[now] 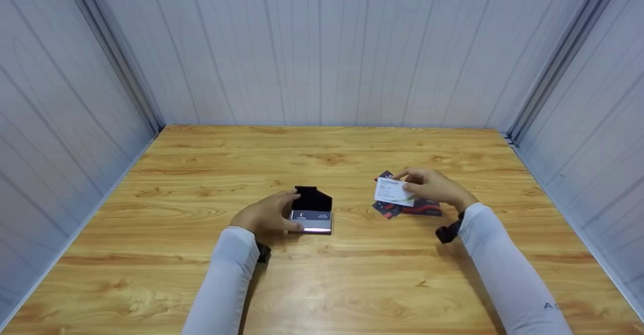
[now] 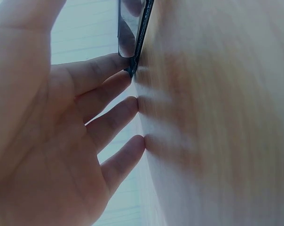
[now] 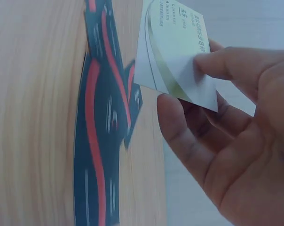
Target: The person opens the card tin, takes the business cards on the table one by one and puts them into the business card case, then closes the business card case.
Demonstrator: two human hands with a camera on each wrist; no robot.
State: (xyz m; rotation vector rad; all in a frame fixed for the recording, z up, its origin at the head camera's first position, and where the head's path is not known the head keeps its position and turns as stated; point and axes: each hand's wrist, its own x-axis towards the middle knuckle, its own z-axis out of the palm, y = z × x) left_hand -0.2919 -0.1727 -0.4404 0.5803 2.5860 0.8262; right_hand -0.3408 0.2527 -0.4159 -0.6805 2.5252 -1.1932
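A metal business card case lies on the table with its dark lid raised and a dark-and-grey card inside. At its left side, my left hand holds it, the thumb on the front edge and fingers by the lid. The left wrist view shows the other fingertips touching the table. My right hand pinches a white business card between thumb and fingers, tilted above the table. Beneath it, several dark business cards with red stripes lie overlapping.
The wood-grain table is bounded by a white panel wall at the back. More panels rise to the left and right.
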